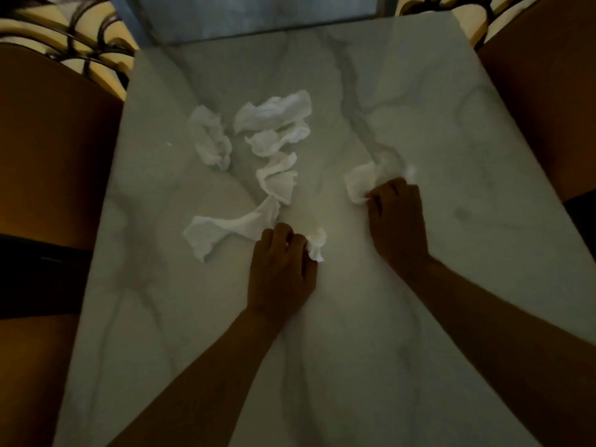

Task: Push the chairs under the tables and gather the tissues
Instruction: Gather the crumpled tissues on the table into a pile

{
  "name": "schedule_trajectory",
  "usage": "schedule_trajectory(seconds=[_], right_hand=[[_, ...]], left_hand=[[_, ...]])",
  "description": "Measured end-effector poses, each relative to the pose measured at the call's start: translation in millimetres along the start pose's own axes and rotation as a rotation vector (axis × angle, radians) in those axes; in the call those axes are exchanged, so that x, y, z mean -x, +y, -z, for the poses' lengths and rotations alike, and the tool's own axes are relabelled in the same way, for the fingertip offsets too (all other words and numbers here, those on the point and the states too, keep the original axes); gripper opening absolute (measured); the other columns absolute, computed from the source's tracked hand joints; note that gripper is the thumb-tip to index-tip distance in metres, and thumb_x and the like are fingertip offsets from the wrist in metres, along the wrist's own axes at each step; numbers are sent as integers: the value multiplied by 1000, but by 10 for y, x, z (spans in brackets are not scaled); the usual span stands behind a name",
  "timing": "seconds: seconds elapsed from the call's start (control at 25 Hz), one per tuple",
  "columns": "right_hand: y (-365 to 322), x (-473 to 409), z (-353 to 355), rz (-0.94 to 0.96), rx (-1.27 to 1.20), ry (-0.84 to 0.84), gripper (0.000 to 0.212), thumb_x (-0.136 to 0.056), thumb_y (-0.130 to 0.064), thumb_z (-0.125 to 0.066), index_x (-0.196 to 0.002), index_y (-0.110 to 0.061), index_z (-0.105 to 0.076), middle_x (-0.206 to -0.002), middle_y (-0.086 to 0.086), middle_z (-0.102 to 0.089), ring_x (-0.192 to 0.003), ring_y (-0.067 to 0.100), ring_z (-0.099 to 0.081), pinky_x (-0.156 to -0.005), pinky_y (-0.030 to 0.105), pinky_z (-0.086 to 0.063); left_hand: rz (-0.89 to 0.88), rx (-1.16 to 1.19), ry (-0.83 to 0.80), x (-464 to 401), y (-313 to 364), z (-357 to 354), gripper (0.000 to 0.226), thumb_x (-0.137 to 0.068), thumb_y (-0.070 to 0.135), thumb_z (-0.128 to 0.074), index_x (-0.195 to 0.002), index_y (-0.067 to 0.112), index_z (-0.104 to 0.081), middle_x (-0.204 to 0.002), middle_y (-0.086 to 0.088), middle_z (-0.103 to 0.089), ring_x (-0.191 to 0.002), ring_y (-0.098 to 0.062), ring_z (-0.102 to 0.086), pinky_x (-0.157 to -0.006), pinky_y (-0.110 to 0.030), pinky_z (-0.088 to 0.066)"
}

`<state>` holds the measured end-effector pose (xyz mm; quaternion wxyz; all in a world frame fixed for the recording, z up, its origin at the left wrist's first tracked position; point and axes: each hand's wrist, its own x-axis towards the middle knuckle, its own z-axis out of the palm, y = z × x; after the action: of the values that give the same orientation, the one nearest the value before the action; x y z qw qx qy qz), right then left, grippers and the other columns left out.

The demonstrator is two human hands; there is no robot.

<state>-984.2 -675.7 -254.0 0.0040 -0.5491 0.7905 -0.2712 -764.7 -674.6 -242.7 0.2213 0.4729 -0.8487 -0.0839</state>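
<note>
Several crumpled white tissues lie on a white marble table point(435, 130). My left hand point(280, 269) rests on the table with its fingers closed on a small tissue point(316, 245) that sticks out to its right. A long twisted tissue point(225, 229) touches the same hand on its left. My right hand point(396, 221) is closed on another tissue point(364, 180) that sticks out up and left of the fingers. Loose tissues lie further back: one at the left point(211, 138), a large one at the top point(274, 111), one below it point(277, 138) and one in the middle point(279, 179).
A brown chair point(48, 150) stands against the table's left side and another brown chair point(548, 108) against its right side. Dark curved metalwork point(84, 37) over yellow shows behind the left chair. A grey surface point(258, 14) lies beyond the far edge.
</note>
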Motion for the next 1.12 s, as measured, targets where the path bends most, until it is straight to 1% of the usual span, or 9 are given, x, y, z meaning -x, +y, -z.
schedule_trajectory(seconds=[0.28, 0.48, 0.6, 0.68, 0.72, 0.8, 0.88, 1.0, 1.12], right_hand=[[-77, 184, 1, 11, -67, 54, 8, -95, -4, -57, -100, 0, -61, -103, 24, -55, -94, 41, -49, -83, 49, -43], [-210, 194, 110, -154, -320, -62, 61, -93, -9, -63, -148, -9, -37, -133, 20, -56, -118, 35, -55, -100, 41, -45], [-731, 52, -40, -17, -425, -240, 89, -86, -19, -72, -156, -22, -17, -104, 5, -67, -88, 9, -63, -78, 18, -47], [-1117, -144, -272, 133, -384, -388, 98, -85, -25, -72, -157, -20, -6, -103, 6, -67, -87, 10, -63, -76, 19, -48], [-1266, -249, -384, 163, -321, -472, 95, -86, -28, -70, -157, -16, -8, -114, 11, -65, -98, 18, -63, -83, 28, -49], [-1405, -367, -563, 198, -78, -519, 69, -88, -32, -64, -147, -8, -36, -124, 19, -58, -110, 34, -56, -92, 40, -43], [-1376, -340, -652, 227, 55, -310, 37, -86, -31, -64, -114, -7, -63, -113, 17, -56, -103, 35, -53, -85, 42, -41], [-1269, -136, -723, 278, 18, -70, 26, -82, -33, -68, -92, -10, -63, -115, 14, -54, -106, 34, -49, -86, 45, -41], [-1244, -122, -751, 281, -92, -82, 27, -78, -32, -68, -86, -8, -57, -101, 13, -55, -94, 32, -51, -82, 43, -42]], left_hand=[[106, -176, -68, -29, -303, 257, 11, -82, 25, -69, -85, 15, -72, -128, -16, -58, -123, -42, -48, -99, -55, -35], [148, -128, -46, -8, -683, 423, 6, -84, 8, -67, -89, 5, -67, -92, -15, -61, -85, -39, -57, -74, -46, -42], [146, -71, 34, 121, -750, 383, 13, -88, 9, -55, -96, 1, -62, -88, -16, -58, -79, -37, -54, -74, -45, -42], [178, -33, 77, 125, -774, 359, 26, -91, 17, -46, -103, 0, -61, -91, -16, -58, -79, -34, -55, -75, -45, -46], [186, -23, 80, 142, -778, 359, 29, -91, 20, -44, -105, 0, -60, -92, -15, -57, -78, -33, -55, -74, -45, -47], [192, -24, 80, 157, -791, 369, 30, -90, 22, -43, -105, 2, -60, -93, -14, -56, -76, -30, -55, -73, -43, -46], [195, -31, 80, 122, -811, 361, 28, -89, 22, -43, -102, 5, -61, -93, -12, -55, -77, -28, -54, -73, -41, -44], [152, -48, 96, 155, -816, 345, 27, -89, 22, -44, -100, 5, -62, -94, -13, -57, -81, -29, -55, -75, -41, -44], [147, 90, 140, 179, -836, 358, 17, -91, 15, -49, -96, 4, -61, -97, -13, -55, -81, -29, -56, -70, -44, -49]])
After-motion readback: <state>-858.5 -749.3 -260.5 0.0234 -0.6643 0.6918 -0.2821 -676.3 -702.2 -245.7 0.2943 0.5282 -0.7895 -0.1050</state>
